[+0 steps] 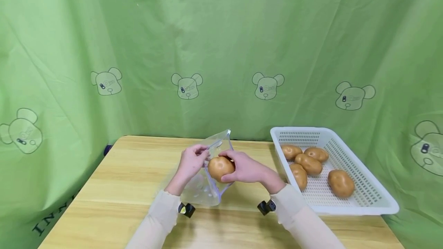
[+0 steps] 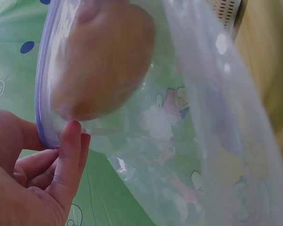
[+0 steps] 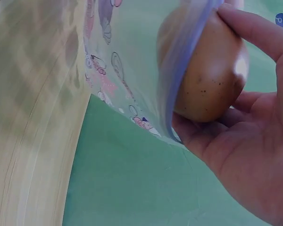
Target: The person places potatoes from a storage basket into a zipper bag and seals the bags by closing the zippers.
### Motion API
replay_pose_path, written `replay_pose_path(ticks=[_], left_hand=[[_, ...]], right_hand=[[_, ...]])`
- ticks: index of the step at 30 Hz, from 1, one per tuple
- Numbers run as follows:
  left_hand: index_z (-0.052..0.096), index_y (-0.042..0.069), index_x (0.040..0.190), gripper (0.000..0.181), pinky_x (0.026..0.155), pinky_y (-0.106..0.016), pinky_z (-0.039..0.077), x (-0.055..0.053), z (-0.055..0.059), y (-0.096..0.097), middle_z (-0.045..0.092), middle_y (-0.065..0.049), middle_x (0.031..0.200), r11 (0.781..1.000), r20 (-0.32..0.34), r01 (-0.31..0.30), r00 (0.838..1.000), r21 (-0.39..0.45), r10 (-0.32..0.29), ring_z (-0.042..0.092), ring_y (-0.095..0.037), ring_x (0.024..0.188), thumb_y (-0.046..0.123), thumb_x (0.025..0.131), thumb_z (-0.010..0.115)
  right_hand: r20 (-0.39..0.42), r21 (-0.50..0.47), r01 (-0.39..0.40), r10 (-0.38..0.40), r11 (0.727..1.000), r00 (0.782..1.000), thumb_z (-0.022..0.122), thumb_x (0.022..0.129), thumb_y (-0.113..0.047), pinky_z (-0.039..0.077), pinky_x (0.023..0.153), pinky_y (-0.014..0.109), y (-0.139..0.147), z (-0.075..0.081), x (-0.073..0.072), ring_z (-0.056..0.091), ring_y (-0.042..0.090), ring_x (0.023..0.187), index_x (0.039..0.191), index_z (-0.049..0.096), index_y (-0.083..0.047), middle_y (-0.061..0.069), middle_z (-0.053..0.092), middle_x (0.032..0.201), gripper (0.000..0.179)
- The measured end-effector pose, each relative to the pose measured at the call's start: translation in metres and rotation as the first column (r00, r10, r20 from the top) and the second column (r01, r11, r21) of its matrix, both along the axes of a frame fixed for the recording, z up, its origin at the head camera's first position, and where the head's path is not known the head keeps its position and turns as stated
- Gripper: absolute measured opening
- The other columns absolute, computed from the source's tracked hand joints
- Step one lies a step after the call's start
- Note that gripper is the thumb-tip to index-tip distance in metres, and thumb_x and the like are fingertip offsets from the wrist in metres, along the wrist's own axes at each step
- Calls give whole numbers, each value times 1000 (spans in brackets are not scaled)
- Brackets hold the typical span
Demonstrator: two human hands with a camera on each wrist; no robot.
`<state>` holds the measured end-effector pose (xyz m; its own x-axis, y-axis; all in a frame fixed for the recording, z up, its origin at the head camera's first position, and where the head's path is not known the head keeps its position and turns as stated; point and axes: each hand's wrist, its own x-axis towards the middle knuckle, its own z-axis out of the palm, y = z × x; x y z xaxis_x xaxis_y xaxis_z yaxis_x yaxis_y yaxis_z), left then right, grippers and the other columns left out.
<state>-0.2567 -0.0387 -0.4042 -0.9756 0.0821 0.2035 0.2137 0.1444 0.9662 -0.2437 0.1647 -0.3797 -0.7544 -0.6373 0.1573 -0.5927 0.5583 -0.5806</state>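
Note:
My right hand (image 1: 247, 167) grips a brown potato (image 1: 219, 169) at the mouth of a clear zip bag (image 1: 200, 193). In the right wrist view, part of the potato (image 3: 214, 70) lies behind the bag's purple zip edge (image 3: 184, 75), and the rest sticks out toward the palm. My left hand (image 1: 191, 163) pinches the rim of the bag. The left wrist view shows the left hand's (image 2: 42, 174) thumb and fingers at the purple edge, with the potato (image 2: 108, 61) seen through the film. Printed figures mark the bag's side (image 3: 115, 70).
On the right of the wooden table (image 1: 114, 180) stands a white plastic basket (image 1: 377, 187). Several potatoes lie inside, one of them apart (image 1: 340, 183) from a group. A green curtain (image 1: 221, 114) with bear prints hangs behind the table.

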Motion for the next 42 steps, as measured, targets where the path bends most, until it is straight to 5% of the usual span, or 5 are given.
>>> replay_pose_path(ticks=[10,21,32,38,42], left_hand=[[64,-6,107,20,60,-30,58,-1,3,-2,64,-15,82,1000,-6,-2,1000,4,2,62,-16,64,0,90,57],[63,-7,108,20,60,-30,58,-1,8,-4,64,-13,81,1000,-6,-10,1000,21,10,62,-15,64,0,90,57],[63,-5,109,21,62,-30,58,-2,11,-5,65,-14,85,999,4,-25,1000,27,25,65,-19,71,3,90,58],[63,-5,109,22,62,-29,58,-3,11,-7,66,-12,84,997,8,-54,999,52,54,64,-16,70,1,89,58],[63,-5,109,22,61,-29,58,-3,12,-8,66,-14,85,997,2,-55,998,53,55,64,-15,70,1,89,58]], right_hand=[[-49,117,-57,63,992,997,75,76,-27,49,80,31,-2,-3,-4,56,17,97,132,50,-2,7,57,122,66],[77,101,-54,47,993,996,74,75,-21,49,78,30,-1,-4,-4,57,14,92,134,46,0,6,56,121,69],[-14,119,-74,76,990,997,76,79,-34,49,73,27,-6,-7,-8,57,15,90,131,50,1,9,59,118,68],[76,31,-96,93,995,993,67,84,-10,52,77,26,-4,-3,-6,58,20,96,132,45,5,15,55,122,55],[41,-23,-121,122,992,992,69,82,-2,51,83,24,-5,-2,-9,58,24,104,124,51,6,14,56,119,46]])
